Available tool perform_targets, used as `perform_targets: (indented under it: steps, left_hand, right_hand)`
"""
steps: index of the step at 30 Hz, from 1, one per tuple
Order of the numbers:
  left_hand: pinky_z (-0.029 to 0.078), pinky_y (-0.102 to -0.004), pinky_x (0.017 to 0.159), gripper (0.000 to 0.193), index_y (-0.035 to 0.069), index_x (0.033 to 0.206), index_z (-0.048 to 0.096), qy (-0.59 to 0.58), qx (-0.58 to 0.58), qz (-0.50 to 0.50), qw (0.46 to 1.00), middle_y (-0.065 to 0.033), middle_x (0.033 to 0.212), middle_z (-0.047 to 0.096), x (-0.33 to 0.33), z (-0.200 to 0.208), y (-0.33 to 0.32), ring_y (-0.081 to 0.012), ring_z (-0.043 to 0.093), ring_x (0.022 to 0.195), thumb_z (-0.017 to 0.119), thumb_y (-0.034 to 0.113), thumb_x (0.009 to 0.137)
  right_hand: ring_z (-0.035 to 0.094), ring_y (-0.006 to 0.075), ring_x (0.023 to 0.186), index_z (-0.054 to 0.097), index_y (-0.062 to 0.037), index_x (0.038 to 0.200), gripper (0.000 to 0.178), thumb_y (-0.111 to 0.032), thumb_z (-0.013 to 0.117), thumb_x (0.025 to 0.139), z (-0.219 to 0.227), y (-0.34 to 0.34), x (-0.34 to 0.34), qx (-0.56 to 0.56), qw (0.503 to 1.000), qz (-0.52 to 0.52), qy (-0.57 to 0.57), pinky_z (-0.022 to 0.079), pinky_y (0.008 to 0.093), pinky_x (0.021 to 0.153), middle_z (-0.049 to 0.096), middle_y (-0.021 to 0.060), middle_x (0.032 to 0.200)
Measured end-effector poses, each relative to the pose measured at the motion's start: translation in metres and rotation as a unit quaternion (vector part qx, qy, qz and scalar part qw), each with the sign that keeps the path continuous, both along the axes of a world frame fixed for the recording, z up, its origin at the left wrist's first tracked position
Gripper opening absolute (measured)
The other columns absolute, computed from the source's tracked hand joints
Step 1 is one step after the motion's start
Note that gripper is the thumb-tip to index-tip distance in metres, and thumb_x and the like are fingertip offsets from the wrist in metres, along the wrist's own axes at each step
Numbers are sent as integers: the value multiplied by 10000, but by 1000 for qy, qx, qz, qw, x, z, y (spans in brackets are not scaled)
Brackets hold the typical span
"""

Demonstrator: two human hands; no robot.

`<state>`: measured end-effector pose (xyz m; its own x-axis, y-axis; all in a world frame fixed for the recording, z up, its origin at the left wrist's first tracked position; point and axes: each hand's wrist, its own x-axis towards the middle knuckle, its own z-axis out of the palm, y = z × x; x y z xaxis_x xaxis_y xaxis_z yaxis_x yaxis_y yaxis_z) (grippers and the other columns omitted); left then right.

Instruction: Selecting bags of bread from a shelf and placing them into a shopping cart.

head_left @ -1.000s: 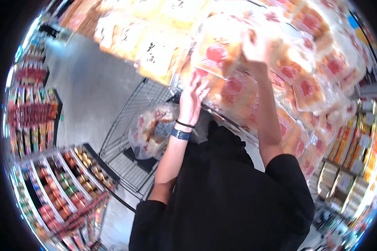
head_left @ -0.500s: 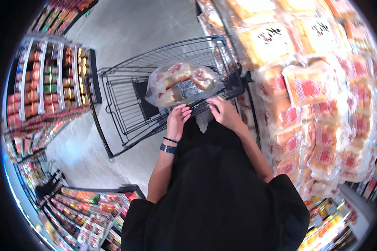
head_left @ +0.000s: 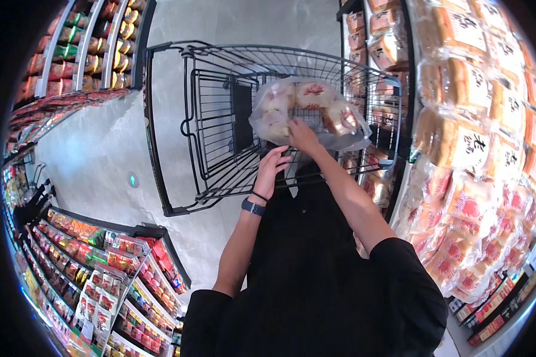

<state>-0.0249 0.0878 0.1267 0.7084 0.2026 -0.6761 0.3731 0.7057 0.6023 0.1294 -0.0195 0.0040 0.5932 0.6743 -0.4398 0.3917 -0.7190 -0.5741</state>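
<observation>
A clear plastic bag [head_left: 313, 95] holding several bread rolls sits in the dark wire shopping cart [head_left: 242, 114]. My right hand [head_left: 304, 138] reaches over the cart's near side, its fingers closed at the bag's near left edge; the fingertips are partly lost against the plastic. Just below and to the left, my left hand [head_left: 272, 170] is by the cart's near rim. Its fingers are slightly bent and apart, with nothing seen in them. A dark watch [head_left: 254, 206] is on my left wrist.
Packaged bread loaves [head_left: 461, 143] are stacked along the right, close to the cart. Shelves of packaged cups [head_left: 80, 50] stand at the upper left. More packaged goods [head_left: 122, 262] fill a display at the lower left. Grey floor [head_left: 101, 160] shows left of the cart.
The cart and bag now appear farther right in view, and the surroundings have shifted. My right hand has moved from the bag's near right edge to its near left part, close to my left hand.
</observation>
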Motion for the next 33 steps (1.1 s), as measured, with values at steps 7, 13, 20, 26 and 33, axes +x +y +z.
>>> perform_targets:
  steps: [7,13,20,26,33]
  left_hand:
    - [477,-360,997,380,26,1371,552,3,-17,-9,1000,-78,1411,582,15,-35,41,-216,617,1193,437,209,1058]
    - [490,-368,951,475,71,1468,439,38,-65,-7,997,-57,1330,550,55,-77,44,-188,616,1139,490,238,1026]
    - [421,-440,1004,652,208,1558,299,94,-49,3,994,-35,1401,500,60,-118,46,-212,552,1192,556,280,963]
    - [297,-533,1115,926,176,1637,87,229,-17,22,973,-86,1597,334,63,-152,29,-286,360,1414,619,331,896]
    - [337,-490,1048,498,184,1412,508,224,13,-3,974,-59,1401,536,45,-195,32,-246,483,1295,572,322,938]
  right_hand:
    - [579,395,1145,617,-106,1210,415,-192,700,813,-29,63,-2,-41,987,105,-113,556,475,862,519,185,1221]
    - [628,346,1083,654,-113,1116,318,-292,652,853,-65,66,-5,-81,981,63,-164,573,445,832,570,163,1129]
    - [660,367,1018,675,-138,1123,236,-246,631,918,-40,45,1,-47,980,96,-166,559,482,822,627,146,1062]
    - [656,363,929,660,-75,1111,225,-193,651,920,21,-28,18,-27,990,-104,-88,536,452,814,634,156,1008]
    - [578,311,768,619,25,1061,275,-222,673,951,126,-103,11,136,953,-272,-9,474,376,709,553,171,877]
